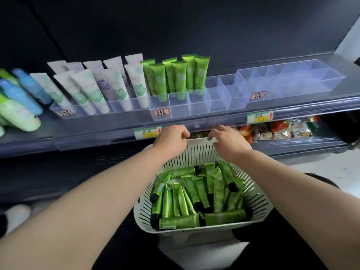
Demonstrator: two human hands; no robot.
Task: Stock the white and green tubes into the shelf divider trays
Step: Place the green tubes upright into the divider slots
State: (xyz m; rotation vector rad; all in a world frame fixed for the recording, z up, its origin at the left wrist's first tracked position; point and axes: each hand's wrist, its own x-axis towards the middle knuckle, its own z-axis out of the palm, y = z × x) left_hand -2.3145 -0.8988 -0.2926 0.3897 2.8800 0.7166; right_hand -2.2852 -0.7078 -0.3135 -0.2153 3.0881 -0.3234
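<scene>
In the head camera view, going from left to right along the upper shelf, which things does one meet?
Blue and green bottles → white tubes in a clear tray → green tubes standing in a divider tray → its empty compartments → a second clear tray, empty.

We see green tubes (196, 193) heaped loosely at lower centre, 6 more (176, 76) standing upright in a clear divider tray (179, 110), and white tubes (93, 88) leaning at upper left.

Shelf labels (161, 113) too blurred to read; forearms cut off
</scene>
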